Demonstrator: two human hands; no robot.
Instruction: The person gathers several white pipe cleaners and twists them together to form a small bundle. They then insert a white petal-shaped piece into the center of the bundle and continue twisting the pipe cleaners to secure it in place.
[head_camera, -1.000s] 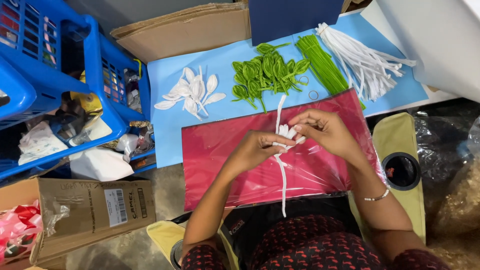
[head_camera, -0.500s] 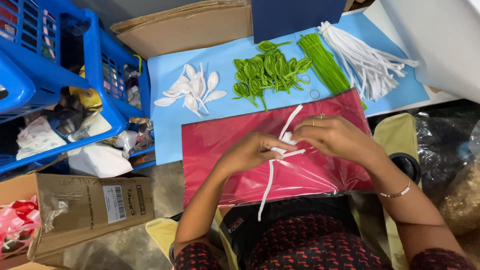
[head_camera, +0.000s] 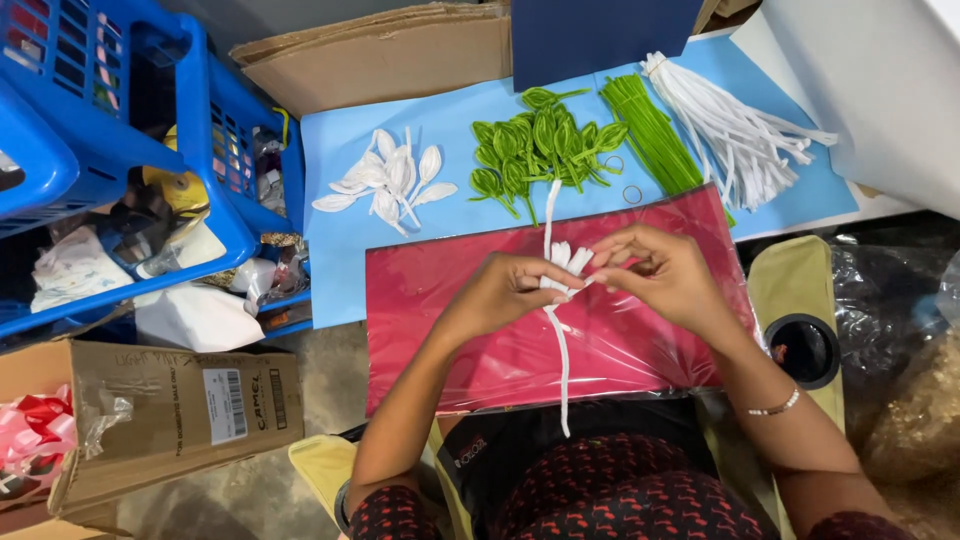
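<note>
**White stems gathered over the red sheet**

You sit at a low bench with both hands raised just above a red plastic-wrapped sheet (head_camera: 450, 330), working a small cluster of white fuzzy stems (head_camera: 560, 262). Your left hand (head_camera: 505, 292) pinches the bundle where its short looped ends bunch together, thumb and fingers pressed shut around it. Your right hand (head_camera: 665, 275) meets it from the other side, fingertips closed on the same cluster, and the grip looks like a twisting or folding pinch. One long white stem runs up from the bundle toward the far side of the bench and another hangs down past the sheet's near edge toward your lap.

Judging by the pose, you are part way through shaping or binding the white pieces into one head; the looped ends are gathered, though whether they are fixed cannot be told from here. The next move seems to call for a firm hold with the left hand while the right winds or bends a stem tightly, without letting the loops spring apart.

Beyond the sheet, on the blue bench cover (head_camera: 330, 150), lie a pile of finished white petals (head_camera: 385, 180), green leaf shapes (head_camera: 535, 140), a sheaf of straight green stems (head_camera: 650, 130) and a tied bunch of white stems (head_camera: 740, 130). Blue crates (head_camera: 110, 90) stand at your left
</note>
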